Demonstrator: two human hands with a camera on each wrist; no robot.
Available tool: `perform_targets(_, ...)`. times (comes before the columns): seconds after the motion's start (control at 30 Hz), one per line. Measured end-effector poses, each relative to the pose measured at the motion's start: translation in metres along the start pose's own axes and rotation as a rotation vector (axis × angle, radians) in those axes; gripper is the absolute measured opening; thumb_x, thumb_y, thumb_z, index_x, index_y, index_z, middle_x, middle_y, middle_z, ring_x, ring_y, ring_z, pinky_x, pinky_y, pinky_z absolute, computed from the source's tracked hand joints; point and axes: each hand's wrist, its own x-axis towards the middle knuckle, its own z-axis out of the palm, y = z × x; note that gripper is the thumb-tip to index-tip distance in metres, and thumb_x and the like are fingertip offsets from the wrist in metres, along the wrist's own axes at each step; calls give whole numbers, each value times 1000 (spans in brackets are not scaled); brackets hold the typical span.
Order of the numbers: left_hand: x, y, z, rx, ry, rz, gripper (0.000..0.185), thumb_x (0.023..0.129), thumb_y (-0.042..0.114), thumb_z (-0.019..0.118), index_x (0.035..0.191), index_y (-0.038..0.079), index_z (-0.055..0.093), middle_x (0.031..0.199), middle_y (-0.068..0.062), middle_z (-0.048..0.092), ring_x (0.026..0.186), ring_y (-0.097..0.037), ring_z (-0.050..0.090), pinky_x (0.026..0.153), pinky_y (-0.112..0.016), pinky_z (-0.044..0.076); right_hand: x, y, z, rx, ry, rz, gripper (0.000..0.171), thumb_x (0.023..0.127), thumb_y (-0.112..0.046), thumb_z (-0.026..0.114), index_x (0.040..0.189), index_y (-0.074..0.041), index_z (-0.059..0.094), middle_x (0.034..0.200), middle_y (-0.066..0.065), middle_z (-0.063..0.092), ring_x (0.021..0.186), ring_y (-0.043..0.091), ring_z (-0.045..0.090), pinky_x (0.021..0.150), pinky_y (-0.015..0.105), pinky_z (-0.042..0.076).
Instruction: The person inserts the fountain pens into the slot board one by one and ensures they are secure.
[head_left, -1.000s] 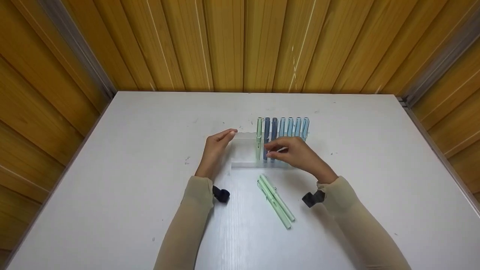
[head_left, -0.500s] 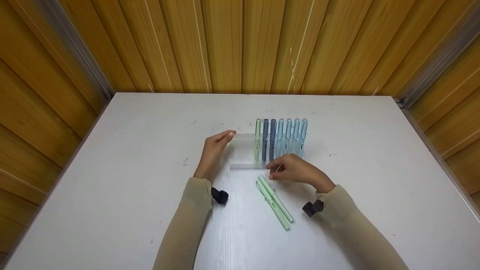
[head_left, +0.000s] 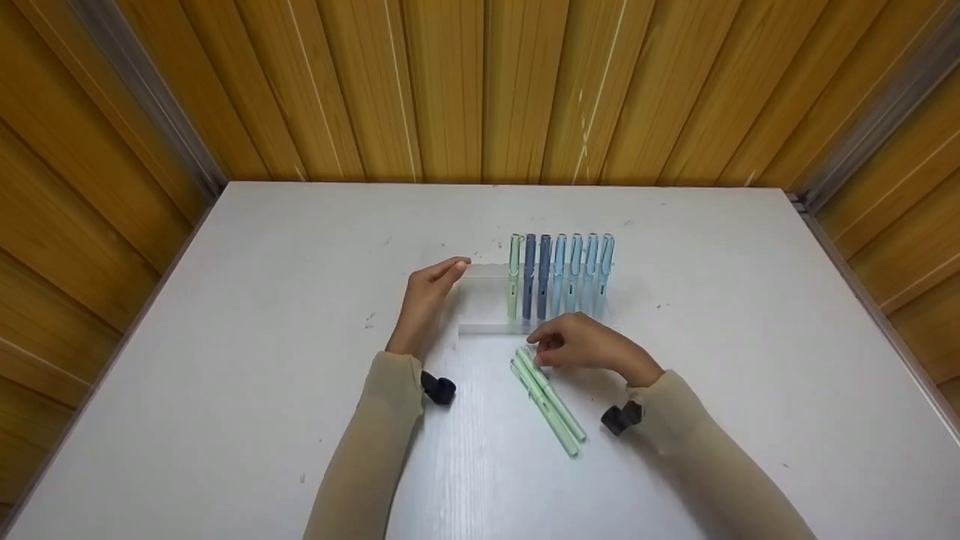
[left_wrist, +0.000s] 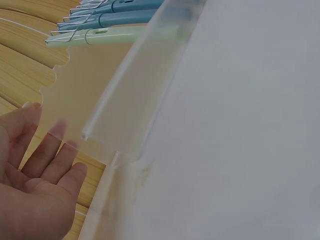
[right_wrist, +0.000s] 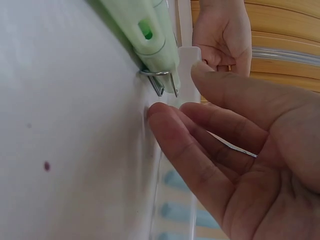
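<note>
A clear acrylic pen stand (head_left: 484, 300) holds a row of upright capped pens: one light green pen (head_left: 514, 277), two dark blue pens (head_left: 529, 277) and several light blue pens (head_left: 591, 262). My left hand (head_left: 431, 300) pinches the stand's left edge; in the left wrist view some fingertips (left_wrist: 57, 129) show through the clear sheet. Two more light green pens (head_left: 551, 412) lie side by side on the table in front of the stand. Beside their clip ends is my right hand (head_left: 592, 346), thumb and fingers apart around nothing. The right wrist view shows its fingertips (right_wrist: 160, 112) just off a pen's metal clip (right_wrist: 157, 75).
The white table (head_left: 225, 315) bears small dark marks. Yellow wood-look panels (head_left: 450, 90) rise behind it and at both sides. A black wrist camera (head_left: 439, 388) sits on the left sleeve, another black camera (head_left: 621, 418) on the right.
My right hand has come down from the front of the upright pens toward the two lying green pens. The left hand stays at the stand's left edge. The pens have not moved.
</note>
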Motion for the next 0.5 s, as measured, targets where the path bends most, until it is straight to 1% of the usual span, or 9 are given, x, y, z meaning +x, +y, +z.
perform_targets(0.1, -1, -1, 0, 4, -3, -11, 34, 92, 41, 63, 117, 19, 70, 126, 4, 65, 127, -14, 53, 111, -36, 39, 1, 2, 2, 14, 4, -9, 32, 85, -16, 74, 114, -4, 70, 89, 3, 67, 74, 13, 54, 63, 23, 47)
perform_targets(0.27, -1, -1, 0, -15, -12, -24, 33, 92, 42, 63, 117, 21, 70, 126, 6, 65, 127, -13, 53, 111, -36, 38, 4, 3, 6, 31, -5, -8, 34, 84, -16, 75, 114, -4, 70, 85, 2, 66, 74, 12, 54, 64, 23, 47)
perform_targets(0.5, -1, 0, 0, -52, -21, -7, 36, 92, 41, 63, 119, 17, 69, 127, 4, 64, 129, -14, 52, 113, -36, 36, 6, 2, 6, 26, -17, -13, 35, 83, -18, 75, 114, -5, 69, 86, 1, 66, 77, 12, 54, 68, 25, 47)
